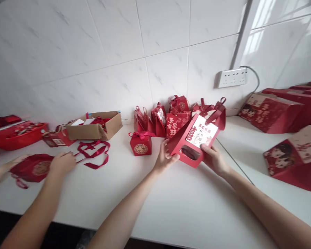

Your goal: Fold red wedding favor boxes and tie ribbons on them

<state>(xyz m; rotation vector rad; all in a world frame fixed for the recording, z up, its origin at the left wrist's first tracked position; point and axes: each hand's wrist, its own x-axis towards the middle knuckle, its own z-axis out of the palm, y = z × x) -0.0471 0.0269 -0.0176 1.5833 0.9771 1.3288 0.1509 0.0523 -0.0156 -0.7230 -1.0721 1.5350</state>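
Between my two hands, a red gift box (176, 142) is held tilted above the white table. It carries a white card (200, 131) with red characters and a drawn couple, a ribbon loop at its top and a small oval window low on its front. My left hand (164, 157) grips its lower left side, thumb on the front edge. On the lower right side, my right hand (214, 159) is closed with its thumb near the card's corner. Just behind stand several red boxes (175, 124) with ribbon loops. A small red box with a bow (141, 144) sits left of them.
At left, a co-worker's hands (62, 162) hold a red box (32, 168) and ribbon (95, 166). A cardboard carton (86, 132) and a red basket (23, 138) stand behind. Larger red boxes (277, 114) are at right, below a wall socket strip (232, 77).
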